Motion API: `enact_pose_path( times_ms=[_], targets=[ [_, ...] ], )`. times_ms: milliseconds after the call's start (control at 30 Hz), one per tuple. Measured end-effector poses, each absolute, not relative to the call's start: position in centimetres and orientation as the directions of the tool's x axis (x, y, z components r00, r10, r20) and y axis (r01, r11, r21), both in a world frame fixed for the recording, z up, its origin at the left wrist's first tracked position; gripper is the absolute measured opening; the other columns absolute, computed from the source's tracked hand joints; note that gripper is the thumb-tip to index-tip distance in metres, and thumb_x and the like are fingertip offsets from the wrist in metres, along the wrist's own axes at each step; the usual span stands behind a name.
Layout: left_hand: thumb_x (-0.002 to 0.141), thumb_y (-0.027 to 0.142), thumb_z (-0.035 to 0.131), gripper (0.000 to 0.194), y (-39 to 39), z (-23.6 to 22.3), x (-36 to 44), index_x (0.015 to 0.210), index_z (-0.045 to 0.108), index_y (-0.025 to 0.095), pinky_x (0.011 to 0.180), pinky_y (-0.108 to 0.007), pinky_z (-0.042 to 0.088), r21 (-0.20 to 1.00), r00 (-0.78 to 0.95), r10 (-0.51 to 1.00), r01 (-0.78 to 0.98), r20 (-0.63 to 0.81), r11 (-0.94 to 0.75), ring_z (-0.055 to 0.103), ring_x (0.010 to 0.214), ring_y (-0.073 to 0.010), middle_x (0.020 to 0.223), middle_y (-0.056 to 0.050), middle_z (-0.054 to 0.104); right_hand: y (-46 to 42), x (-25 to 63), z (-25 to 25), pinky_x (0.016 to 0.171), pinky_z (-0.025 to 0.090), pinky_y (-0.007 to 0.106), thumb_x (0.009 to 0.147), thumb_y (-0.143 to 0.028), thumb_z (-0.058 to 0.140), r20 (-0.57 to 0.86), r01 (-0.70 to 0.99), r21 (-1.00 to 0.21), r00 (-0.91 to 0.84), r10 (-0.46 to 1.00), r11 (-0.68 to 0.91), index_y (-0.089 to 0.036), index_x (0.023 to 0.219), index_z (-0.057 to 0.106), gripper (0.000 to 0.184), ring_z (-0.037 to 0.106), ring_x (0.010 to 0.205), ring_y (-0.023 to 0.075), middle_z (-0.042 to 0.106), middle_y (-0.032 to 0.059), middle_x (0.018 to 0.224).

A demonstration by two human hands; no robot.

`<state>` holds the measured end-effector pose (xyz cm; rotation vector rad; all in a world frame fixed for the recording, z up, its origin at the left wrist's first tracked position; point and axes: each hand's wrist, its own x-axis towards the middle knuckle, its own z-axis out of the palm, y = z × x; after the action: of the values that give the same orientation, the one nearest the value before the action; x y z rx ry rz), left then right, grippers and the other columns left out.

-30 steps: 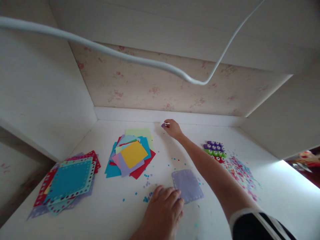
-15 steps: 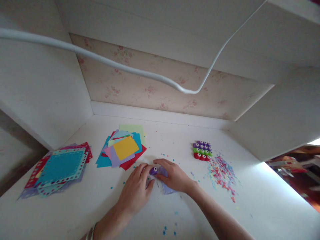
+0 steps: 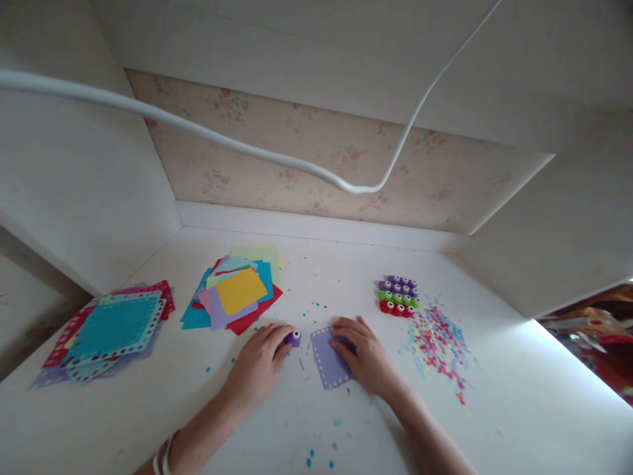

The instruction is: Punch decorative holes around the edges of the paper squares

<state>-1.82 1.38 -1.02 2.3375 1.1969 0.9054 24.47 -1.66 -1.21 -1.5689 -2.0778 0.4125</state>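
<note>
A small purple hole punch (image 3: 293, 338) stands on the white desk (image 3: 277, 429), and my left hand (image 3: 257, 364) pinches it with its fingertips. Just to its right lies a lilac paper square (image 3: 328, 356) with holes along its edges. My right hand (image 3: 364, 353) rests flat on the right part of that square, fingers spread.
A pile of plain coloured paper squares (image 3: 232, 297) lies behind my left hand, and a pile of punched squares (image 3: 109, 326) sits at the far left. Several small punches (image 3: 398, 297) stand in a block at the right beside a heap of confetti (image 3: 438, 346). A white cable (image 3: 247, 148) hangs overhead.
My right hand reached to the back of the desk, brought the purple punch forward and passed it to my left hand. Then it moved right onto the lilac square, which now shows more.
</note>
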Motion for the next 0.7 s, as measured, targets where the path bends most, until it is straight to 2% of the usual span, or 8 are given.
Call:
enact_pose_path(
  times_ms=[67, 133, 233, 367, 467, 567, 633, 700],
  targets=[
    [0.093, 0.014, 0.052, 0.035, 1.4, -1.3, -1.9, 0.127, 0.055, 0.024, 0.091, -0.04, 0.055, 0.551, 0.442, 0.815, 0.6, 0.376, -0.58, 0.064, 0.103, -0.0216, 0.112, -0.005, 0.067, -1.7, 24.5, -1.1, 0.113, 0.034, 0.056, 0.093, -0.036, 0.059, 0.22, 0.806, -0.528, -0.174, 0.96, 0.268, -0.027, 0.127, 0.06, 0.036, 0.054, 0.126, 0.0278, 0.06, 0.0102, 0.133],
    [0.093, 0.014, 0.052, 0.045, 1.3, -1.4, -1.8, 0.136, 0.05, 0.026, 0.09, -0.04, 0.055, 0.519, 0.46, 0.808, 0.619, 0.368, -0.589, 0.063, 0.103, -0.0219, 0.113, -0.006, 0.065, -1.8, 24.6, -1.0, 0.113, 0.036, 0.055, 0.091, -0.038, 0.061, 0.221, 0.819, -0.515, -0.159, 0.962, 0.254, -0.026, 0.135, 0.055, 0.046, 0.047, 0.133, 0.0301, 0.054, 0.0123, 0.141],
    [0.092, 0.014, 0.052, 0.042, 1.2, -1.0, -1.7, 0.131, 0.056, 0.027, 0.09, -0.041, 0.054, 0.496, 0.485, 0.801, 0.63, 0.351, -0.598, 0.063, 0.102, -0.0225, 0.113, -0.006, 0.064, -1.9, 24.7, -0.8, 0.115, 0.035, 0.053, 0.094, -0.036, 0.057, 0.2, 0.815, -0.515, -0.186, 0.962, 0.264, -0.026, 0.128, 0.062, 0.036, 0.05, 0.131, 0.0289, 0.055, 0.0098, 0.14],
    [0.09, 0.018, 0.056, 0.027, 1.1, -0.4, -1.6, 0.115, 0.062, 0.025, 0.089, -0.038, 0.055, 0.566, 0.451, 0.816, 0.59, 0.361, -0.576, 0.065, 0.101, -0.0223, 0.111, -0.006, 0.067, -1.8, 24.7, -0.8, 0.103, 0.048, 0.046, 0.093, -0.034, 0.056, 0.213, 0.756, -0.619, -0.101, 0.972, 0.214, -0.024, 0.105, 0.071, 0.021, 0.06, 0.117, 0.0266, 0.063, 0.0088, 0.128],
    [0.092, 0.022, 0.056, 0.022, 1.1, -0.5, -1.8, 0.113, 0.061, 0.024, 0.08, -0.032, 0.057, 0.646, 0.424, 0.842, 0.548, 0.334, -0.531, 0.069, 0.087, -0.0183, 0.104, -0.004, 0.071, -1.8, 24.4, -0.6, 0.082, 0.057, 0.039, 0.09, -0.038, 0.061, 0.169, 0.604, -0.788, 0.027, 0.985, 0.119, -0.023, 0.103, 0.069, 0.021, 0.068, 0.092, 0.023, 0.07, 0.0078, 0.107],
    [0.091, 0.025, 0.058, 0.022, 1.0, -0.7, -2.0, 0.112, 0.062, 0.024, 0.07, -0.029, 0.058, 0.673, 0.384, 0.872, 0.561, 0.305, -0.482, 0.07, 0.076, -0.017, 0.094, -0.002, 0.073, -2.1, 23.6, -0.1, 0.054, 0.053, 0.028, 0.082, -0.046, 0.07, -0.013, 0.33, -0.943, 0.11, 0.994, -0.049, -0.024, 0.11, 0.063, 0.036, 0.064, 0.064, 0.0168, 0.069, 0.0018, 0.085],
    [0.091, 0.026, 0.059, 0.022, 0.9, -0.8, -2.0, 0.112, 0.062, 0.024, 0.067, -0.028, 0.057, 0.662, 0.372, 0.878, 0.582, 0.3, -0.473, 0.07, 0.074, -0.0173, 0.088, -0.001, 0.073, -2.3, 22.9, 0.0, 0.047, 0.049, 0.025, 0.079, -0.049, 0.073, -0.096, 0.185, -0.976, 0.099, 0.99, -0.113, -0.025, 0.111, 0.061, 0.043, 0.06, 0.056, 0.0146, 0.066, -0.0008, 0.077],
    [0.09, 0.027, 0.06, 0.021, 0.9, -0.8, -1.9, 0.111, 0.063, 0.024, 0.066, -0.028, 0.057, 0.645, 0.373, 0.878, 0.6, 0.299, -0.474, 0.07, 0.073, -0.0176, 0.085, 0.0, 0.073, -2.4, 22.4, -0.1, 0.045, 0.049, 0.025, 0.077, -0.051, 0.073, -0.112, 0.15, -0.981, 0.103, 0.988, -0.126, -0.025, 0.112, 0.06, 0.046, 0.059, 0.053, 0.0144, 0.063, -0.0022, 0.071]
  ],
)
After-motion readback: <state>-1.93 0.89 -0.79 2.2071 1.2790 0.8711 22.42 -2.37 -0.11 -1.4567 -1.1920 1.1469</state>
